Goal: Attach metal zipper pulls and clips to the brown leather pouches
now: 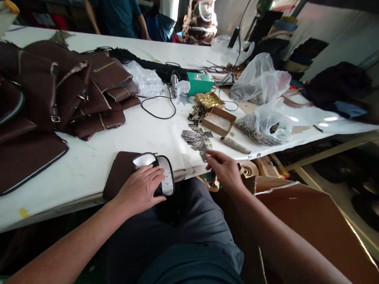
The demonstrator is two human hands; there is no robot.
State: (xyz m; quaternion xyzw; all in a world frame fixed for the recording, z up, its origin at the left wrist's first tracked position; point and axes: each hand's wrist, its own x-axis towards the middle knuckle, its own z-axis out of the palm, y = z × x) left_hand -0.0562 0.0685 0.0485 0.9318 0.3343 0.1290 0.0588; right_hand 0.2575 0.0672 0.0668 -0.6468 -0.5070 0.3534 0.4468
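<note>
My left hand (142, 188) grips a small black-edged piece with a white inner face (167, 175) at the table's front edge. Its fingers lie across the black middle band and the thumb is on the near side. Under that piece is a flat brown leather panel (115, 172). At the near end of a pile of thin metal plates (196, 138) is my right hand (225, 170), fingers apart and slightly bent, fingertips at the closest plate (203, 156). Whether they touch it is hard to tell.
Brown leather bags (82, 89) are heaped at left. Beyond the plates stand an open cardboard box (219, 121), a box of gold-coloured parts (209, 100) and a green box (200, 83). Plastic bags (267, 124) lie at right. A large carton (302, 220) stands by my right arm.
</note>
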